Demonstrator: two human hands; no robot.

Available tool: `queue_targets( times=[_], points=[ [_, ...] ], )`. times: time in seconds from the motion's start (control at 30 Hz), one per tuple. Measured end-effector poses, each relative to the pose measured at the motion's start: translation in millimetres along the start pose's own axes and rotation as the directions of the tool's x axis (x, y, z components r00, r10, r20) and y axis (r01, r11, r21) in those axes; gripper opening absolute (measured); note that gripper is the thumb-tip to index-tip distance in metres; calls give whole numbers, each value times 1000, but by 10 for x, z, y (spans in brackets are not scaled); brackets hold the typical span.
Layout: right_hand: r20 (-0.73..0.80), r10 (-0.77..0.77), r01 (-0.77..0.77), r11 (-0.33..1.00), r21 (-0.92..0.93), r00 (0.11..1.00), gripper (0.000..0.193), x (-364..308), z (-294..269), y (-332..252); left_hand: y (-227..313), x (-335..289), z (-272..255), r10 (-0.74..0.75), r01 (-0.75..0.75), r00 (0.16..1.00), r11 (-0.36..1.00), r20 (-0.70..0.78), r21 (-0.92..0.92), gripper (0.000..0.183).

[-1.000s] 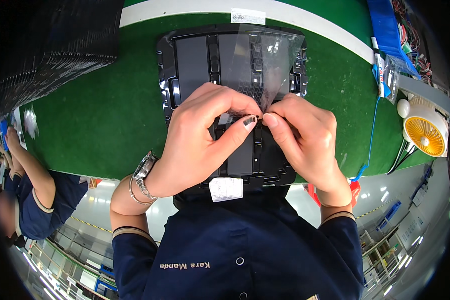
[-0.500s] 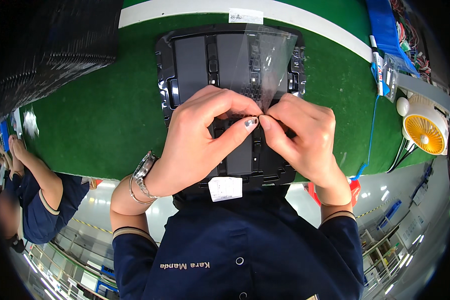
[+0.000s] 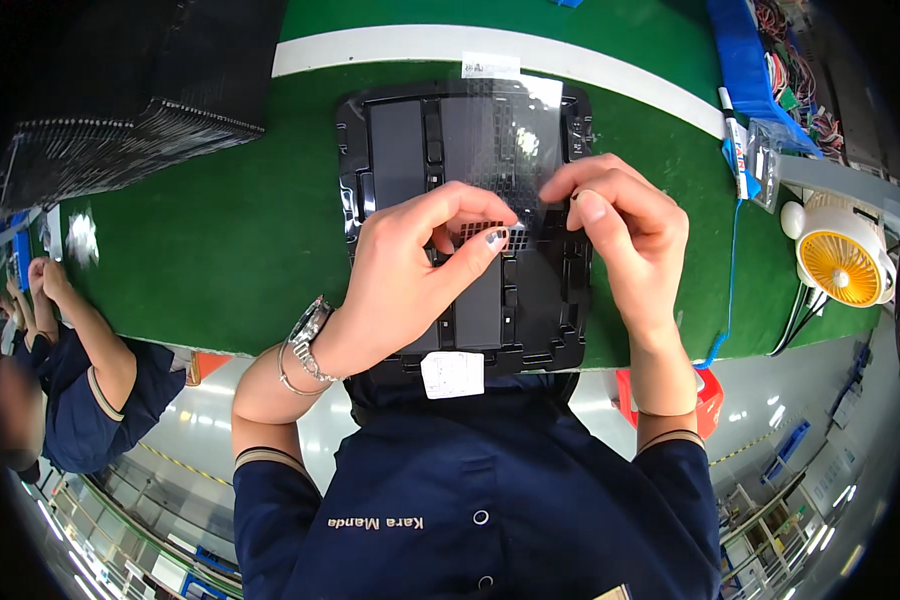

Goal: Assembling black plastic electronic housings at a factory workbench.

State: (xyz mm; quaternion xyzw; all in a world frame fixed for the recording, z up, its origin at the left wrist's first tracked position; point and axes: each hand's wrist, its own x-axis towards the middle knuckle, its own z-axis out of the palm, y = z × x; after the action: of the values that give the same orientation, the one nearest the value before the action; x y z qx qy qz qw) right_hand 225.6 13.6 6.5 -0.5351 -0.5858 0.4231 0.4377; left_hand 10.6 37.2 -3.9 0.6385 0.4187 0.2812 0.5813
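Note:
My left hand (image 3: 410, 260) pinches the near edge of a clear plastic sheet (image 3: 540, 110) set with rows of small black square stickers. The sheet stretches away over a black moulded tray (image 3: 355, 205) on the bench. Flat dark grey panels (image 3: 397, 150) lie in the tray, partly hidden by my hands and the sheet. To the right of the sheet and apart from it, my right hand (image 3: 635, 235) is curled, with a tiny black piece, seemingly one sticker (image 3: 574, 198), at its thumb and fingers.
A stack of black trays (image 3: 140, 150) stands at the left on the green bench (image 3: 220, 230). At the right are a marker pen (image 3: 735, 155), a blue bin with wires (image 3: 760, 70) and a small fan (image 3: 840, 265). Another person (image 3: 90, 390) works at far left.
My right hand has pulled away to the right from the sheet and my left fingertips. The sheet now lies flatter over the tray, still in my left hand.

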Motion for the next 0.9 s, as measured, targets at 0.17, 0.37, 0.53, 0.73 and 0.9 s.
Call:
queue_targets(
  times=[0.17,0.37,0.53,0.73,0.9],
  points=[
    [8,-52,53,998,-36,999,16,-17,62,60,-65,-3,105,143,-158,986,968,89,193,20],
    [-245,138,-266,728,-632,960,22,236,-600,230,-75,30,-358,316,-292,943,644,101,708,34],
    [-297,-90,-271,228,-935,951,20,229,-875,350,-180,73,-614,305,-324,930,414,206,850,42],
    [-355,-161,-155,685,-712,921,24,200,-746,347,-206,187,-730,395,-479,847,279,355,832,38],
    [-242,27,-115,927,-358,970,23,136,-346,141,-61,297,-830,453,-350,885,499,106,793,35]
  ],
)
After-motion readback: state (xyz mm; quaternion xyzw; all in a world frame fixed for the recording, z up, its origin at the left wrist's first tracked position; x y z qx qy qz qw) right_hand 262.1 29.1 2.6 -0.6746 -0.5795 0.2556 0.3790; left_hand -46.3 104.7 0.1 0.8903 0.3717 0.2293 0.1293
